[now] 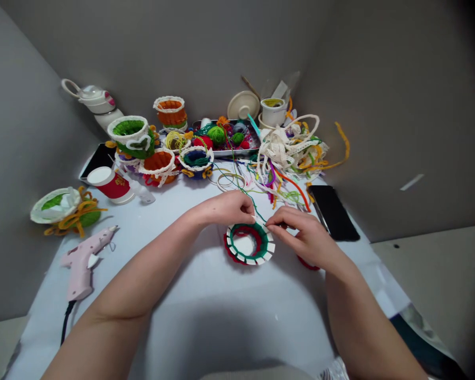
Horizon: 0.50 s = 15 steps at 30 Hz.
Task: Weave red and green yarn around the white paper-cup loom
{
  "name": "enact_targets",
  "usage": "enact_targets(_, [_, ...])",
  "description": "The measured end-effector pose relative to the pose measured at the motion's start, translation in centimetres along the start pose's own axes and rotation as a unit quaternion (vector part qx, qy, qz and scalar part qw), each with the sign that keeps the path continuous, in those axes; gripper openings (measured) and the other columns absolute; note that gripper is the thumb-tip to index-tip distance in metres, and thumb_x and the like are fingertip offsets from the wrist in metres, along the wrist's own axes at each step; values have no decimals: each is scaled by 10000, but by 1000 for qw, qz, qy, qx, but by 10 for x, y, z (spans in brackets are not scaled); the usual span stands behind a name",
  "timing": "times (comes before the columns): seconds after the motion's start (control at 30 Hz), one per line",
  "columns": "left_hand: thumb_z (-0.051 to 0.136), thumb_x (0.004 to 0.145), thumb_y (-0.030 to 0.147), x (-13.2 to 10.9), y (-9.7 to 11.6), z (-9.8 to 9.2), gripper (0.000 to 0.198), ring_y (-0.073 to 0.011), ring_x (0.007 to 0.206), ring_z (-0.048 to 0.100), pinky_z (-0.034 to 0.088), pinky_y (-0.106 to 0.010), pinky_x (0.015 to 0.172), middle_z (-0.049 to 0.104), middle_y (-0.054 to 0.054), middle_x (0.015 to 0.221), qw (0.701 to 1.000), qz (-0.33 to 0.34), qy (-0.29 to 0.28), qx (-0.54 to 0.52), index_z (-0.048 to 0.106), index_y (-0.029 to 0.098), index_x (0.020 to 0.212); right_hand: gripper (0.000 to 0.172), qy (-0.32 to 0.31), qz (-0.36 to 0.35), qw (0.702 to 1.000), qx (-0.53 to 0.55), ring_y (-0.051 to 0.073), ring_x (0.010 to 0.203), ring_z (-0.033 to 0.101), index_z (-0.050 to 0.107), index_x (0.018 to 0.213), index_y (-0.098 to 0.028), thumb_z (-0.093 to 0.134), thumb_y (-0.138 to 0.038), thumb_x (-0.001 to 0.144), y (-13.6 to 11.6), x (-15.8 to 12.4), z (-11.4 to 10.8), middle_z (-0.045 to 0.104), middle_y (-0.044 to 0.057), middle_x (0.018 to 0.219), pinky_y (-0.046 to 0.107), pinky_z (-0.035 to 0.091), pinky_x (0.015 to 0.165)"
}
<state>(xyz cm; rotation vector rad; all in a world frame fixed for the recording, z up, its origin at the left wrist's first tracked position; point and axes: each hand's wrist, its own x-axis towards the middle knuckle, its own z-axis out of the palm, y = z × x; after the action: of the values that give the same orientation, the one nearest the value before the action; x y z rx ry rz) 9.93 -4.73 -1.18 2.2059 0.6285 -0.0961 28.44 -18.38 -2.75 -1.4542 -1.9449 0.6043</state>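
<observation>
A small paper cup basket [248, 244] with cut white rim tabs, wound with red and green yarn, sits at the middle of the white table [206, 295]. My left hand [225, 207] is closed at the basket's far left rim and pinches a rim tab. My right hand [303, 235] is closed at the far right rim and pinches a green yarn strand [257, 207] that runs off toward the back. A red piece shows under my right hand.
Several finished yarn baskets [158, 158] and a tray of yarn balls [225, 138] stand at the back. A tangle of ribbons and cords [291, 153] lies back right. A pink glue gun [85, 258] lies left, a red cup [111, 184] beyond it, a black phone [332, 211] right.
</observation>
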Motion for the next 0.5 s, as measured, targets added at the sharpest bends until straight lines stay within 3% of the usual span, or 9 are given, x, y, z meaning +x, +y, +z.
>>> enact_targets(0.27, [558,708,305,-5,3,-6,208,-104,638,521,355,-201,559,634,1,702,999,-26,-26,9,657,143,794,140,-39,-2,999,8,176,774,587,640,851,-208,526,-255,918,5,-7,-8,646,50,829,295,452,716])
enact_targets(0.5, [542,728,289,-9,6,-10,193,-104,629,504,341,-205,545,616,5,696,998,-24,-43,35,646,149,810,150,-85,25,995,38,162,750,576,642,864,-197,514,-251,920,12,-3,3,643,45,834,276,455,692])
